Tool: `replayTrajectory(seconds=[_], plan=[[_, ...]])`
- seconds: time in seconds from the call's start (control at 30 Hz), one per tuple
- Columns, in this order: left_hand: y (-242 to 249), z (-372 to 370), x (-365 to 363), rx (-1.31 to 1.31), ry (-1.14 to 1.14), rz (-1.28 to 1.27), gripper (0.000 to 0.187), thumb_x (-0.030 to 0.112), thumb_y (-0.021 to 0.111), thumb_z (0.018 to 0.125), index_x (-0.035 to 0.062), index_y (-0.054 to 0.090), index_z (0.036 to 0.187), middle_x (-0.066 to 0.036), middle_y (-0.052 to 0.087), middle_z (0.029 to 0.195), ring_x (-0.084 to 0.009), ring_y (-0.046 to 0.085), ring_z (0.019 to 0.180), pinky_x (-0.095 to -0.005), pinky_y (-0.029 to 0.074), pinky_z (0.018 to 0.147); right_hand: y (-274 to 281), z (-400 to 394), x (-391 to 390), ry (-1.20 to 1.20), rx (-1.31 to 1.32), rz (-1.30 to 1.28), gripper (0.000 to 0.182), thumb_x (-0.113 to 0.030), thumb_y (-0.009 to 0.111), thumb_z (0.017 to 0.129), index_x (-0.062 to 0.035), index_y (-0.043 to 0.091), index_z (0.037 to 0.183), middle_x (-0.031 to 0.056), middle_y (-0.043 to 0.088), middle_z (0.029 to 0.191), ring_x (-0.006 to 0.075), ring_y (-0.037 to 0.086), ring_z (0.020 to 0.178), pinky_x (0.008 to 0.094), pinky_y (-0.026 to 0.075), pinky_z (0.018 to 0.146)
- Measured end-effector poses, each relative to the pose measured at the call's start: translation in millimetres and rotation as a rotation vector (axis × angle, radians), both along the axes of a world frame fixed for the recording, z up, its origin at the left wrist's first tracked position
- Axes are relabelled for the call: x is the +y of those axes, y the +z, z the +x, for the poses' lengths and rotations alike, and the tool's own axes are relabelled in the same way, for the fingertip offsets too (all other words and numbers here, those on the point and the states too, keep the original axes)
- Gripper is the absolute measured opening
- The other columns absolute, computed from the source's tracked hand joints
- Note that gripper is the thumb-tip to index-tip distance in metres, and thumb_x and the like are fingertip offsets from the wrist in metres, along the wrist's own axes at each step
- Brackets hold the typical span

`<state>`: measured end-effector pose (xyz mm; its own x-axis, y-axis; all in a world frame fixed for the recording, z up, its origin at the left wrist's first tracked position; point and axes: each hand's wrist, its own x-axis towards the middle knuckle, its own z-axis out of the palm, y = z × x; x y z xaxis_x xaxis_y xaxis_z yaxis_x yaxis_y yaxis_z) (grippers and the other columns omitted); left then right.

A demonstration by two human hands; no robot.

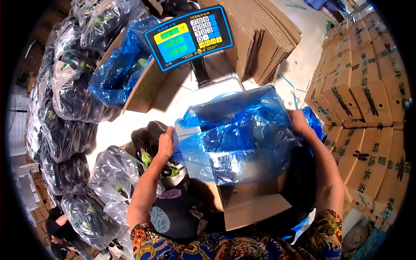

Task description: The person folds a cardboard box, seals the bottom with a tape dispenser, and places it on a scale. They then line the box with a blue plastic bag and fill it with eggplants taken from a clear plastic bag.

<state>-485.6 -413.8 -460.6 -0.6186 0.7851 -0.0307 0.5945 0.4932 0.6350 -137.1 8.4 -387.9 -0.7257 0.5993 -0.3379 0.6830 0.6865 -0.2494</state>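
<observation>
A blue plastic bag [242, 143] is spread over an open cardboard box [255, 210] in front of my body. One flap of the box sticks out toward me. My left hand [166, 144] is closed on the bag's left edge. At the opposite side, my right hand [300, 122] grips the bag's right edge, and its fingertips are partly hidden. Dark eggplants [146, 138] lie just beyond my left hand. Behind the bag stands an electronic scale with a lit display [188, 37]; its platform [219, 88] is mostly covered by the box and bag.
Clear bags of eggplants [71, 93] are piled along the left. A carton lined with blue plastic [117, 78] stands beside the scale. Flattened cardboard sheets [260, 26] are stacked behind it. Printed cartons [364, 95] form a wall on the right. Another person's arm [62, 220] shows at lower left.
</observation>
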Motion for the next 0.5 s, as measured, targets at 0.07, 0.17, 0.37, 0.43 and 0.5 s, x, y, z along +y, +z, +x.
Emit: replayTrajectory(seconds=[0.07, 0.17, 0.37, 0.43, 0.5], plan=[[8, 20, -13, -0.093, -0.072, 0.090, 0.021, 0.002, 0.055, 0.080, 0.0021, 0.057, 0.101, -0.025, 0.058, 0.071, -0.0450, 0.059, 0.067, -0.0481, 0.048, 0.060, -9, 15, -12, -0.105, -0.108, -0.154, 0.022, -0.019, 0.057, 0.084, -0.0041, 0.069, 0.093, 0.0246, 0.066, 0.093, 0.0418, 0.064, 0.091, 0.0453, 0.052, 0.076], [15, 36, -37, -0.116, -0.039, 0.018, 0.022, 0.002, 0.060, 0.077, 0.0017, 0.058, 0.099, -0.024, 0.059, 0.076, -0.0428, 0.060, 0.072, -0.0463, 0.050, 0.065, 41, 10, -25, -0.024, -0.291, 0.037, 0.020, -0.021, 0.060, 0.083, -0.0041, 0.068, 0.092, 0.0228, 0.066, 0.093, 0.0414, 0.063, 0.090, 0.0475, 0.052, 0.076], [96, 14, -54, -0.278, 0.211, 0.141, 0.024, 0.007, 0.060, 0.087, 0.0003, 0.060, 0.110, -0.012, 0.066, 0.093, -0.0208, 0.064, 0.081, -0.0317, 0.050, 0.077, 153, 22, -59, -0.222, 0.561, 0.135, 0.016, -0.018, 0.057, 0.090, -0.0024, 0.061, 0.092, 0.0158, 0.063, 0.092, 0.0323, 0.061, 0.082, 0.0388, 0.048, 0.076], [174, 28, -27, -0.545, 0.224, 0.052, 0.029, 0.011, 0.060, 0.089, -0.0002, 0.057, 0.116, -0.008, 0.066, 0.097, -0.0160, 0.062, 0.092, -0.0272, 0.049, 0.082, 181, 20, -85, -0.059, 0.632, -0.098, 0.018, -0.020, 0.062, 0.088, -0.0025, 0.061, 0.094, 0.0137, 0.064, 0.093, 0.0273, 0.061, 0.086, 0.0341, 0.048, 0.078], [211, 37, -11, -0.581, -0.045, 0.087, 0.037, 0.013, 0.063, 0.088, -0.0003, 0.055, 0.121, -0.008, 0.064, 0.100, -0.0164, 0.060, 0.098, -0.0269, 0.048, 0.082, 175, 9, -115, 0.213, 0.777, -0.282, 0.024, -0.021, 0.069, 0.082, -0.0032, 0.063, 0.098, 0.0137, 0.065, 0.093, 0.0270, 0.061, 0.091, 0.0342, 0.048, 0.082]])
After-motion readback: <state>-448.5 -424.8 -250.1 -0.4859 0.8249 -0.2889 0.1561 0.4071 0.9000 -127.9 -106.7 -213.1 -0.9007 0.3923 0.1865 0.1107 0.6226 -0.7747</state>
